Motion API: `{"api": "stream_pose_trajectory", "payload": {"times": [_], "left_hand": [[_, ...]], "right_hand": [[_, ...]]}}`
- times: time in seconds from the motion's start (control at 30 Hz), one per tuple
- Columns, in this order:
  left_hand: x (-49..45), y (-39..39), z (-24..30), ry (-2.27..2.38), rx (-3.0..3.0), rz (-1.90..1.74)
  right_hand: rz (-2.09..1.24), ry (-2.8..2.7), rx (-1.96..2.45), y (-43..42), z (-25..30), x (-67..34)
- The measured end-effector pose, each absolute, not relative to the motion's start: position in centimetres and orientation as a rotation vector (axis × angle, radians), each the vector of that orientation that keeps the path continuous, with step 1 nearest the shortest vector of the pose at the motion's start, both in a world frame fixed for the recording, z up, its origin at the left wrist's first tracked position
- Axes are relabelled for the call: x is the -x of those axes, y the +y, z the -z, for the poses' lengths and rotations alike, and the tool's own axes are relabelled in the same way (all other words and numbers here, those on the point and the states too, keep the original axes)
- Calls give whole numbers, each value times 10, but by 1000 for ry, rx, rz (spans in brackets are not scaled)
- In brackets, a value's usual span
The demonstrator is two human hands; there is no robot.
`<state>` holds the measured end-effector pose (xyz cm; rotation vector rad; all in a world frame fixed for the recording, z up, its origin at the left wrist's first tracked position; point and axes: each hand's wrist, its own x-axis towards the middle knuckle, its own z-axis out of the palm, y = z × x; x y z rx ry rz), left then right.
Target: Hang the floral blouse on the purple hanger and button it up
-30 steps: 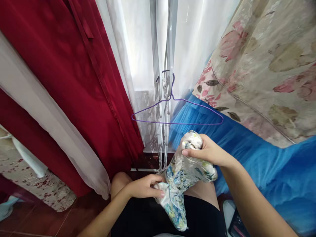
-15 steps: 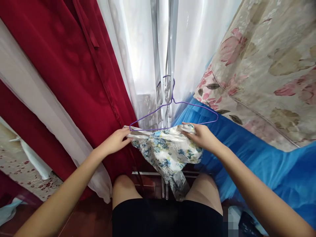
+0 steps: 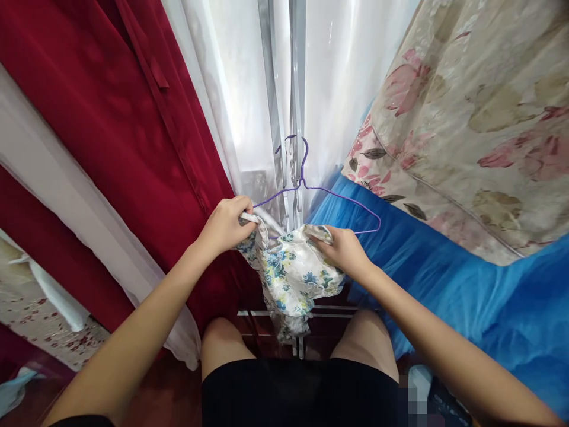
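Note:
A white floral garment [image 3: 288, 267] with blue and yellow flowers hangs between my two hands, partly over a purple clothes hanger [image 3: 340, 196]. My left hand [image 3: 233, 222] is closed on its white upper edge, by the left shoulder of the hanger, and hides that end. On the other side my right hand [image 3: 347, 246] grips the garment's upper right part, just below the hanger's bottom bar. The hanger's right corner sticks out bare past my right hand. Its hook is up against a grey metal post.
Behind the hanger stand grey metal posts [image 3: 297, 71] before white cloth [image 3: 347, 71]. Dark red cloth [image 3: 146, 136] hangs at left. To the right are a beige floral cloth [image 3: 466, 136] and blue tulle [image 3: 400, 267]. My knees are below the garment.
My left hand has risen and pulled the garment's white edge up over the hanger's left part. My right hand, still gripping, has shifted slightly left and down. The view has moved a little.

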<state>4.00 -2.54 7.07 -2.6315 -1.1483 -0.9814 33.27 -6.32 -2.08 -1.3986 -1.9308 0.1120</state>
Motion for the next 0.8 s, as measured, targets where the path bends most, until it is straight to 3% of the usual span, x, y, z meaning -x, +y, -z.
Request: {"api": "stream_pose_trajectory", "payload": {"times": [0.17,0.3,0.4,0.5,0.63,0.7,0.8], "left_hand": [[-53,-23,-68,-1359,2575,1186],[-51,-26,-69,-1347,2569,1187],[-43,-18,-66,-1348,2546,1200],[-29,-1,-55,-1339,2625,1345],[-11,20,-32,-1444,2708,1506],[-6,26,-22,-1525,2731,1501],[0,29,-12,-1581,2733,1690]], "right_hand": [[76,-1497,1177,-69,16,-382],[34,-1526,1334,-64,-10,-420],[-296,-1708,1437,-68,-38,-435],[-884,-1796,1340,-79,-62,-444],[-1478,-1540,1173,-79,-63,-448],[-1429,-1343,1132,-71,-47,-444],[-1000,-1182,993,-55,-13,-428]]}}
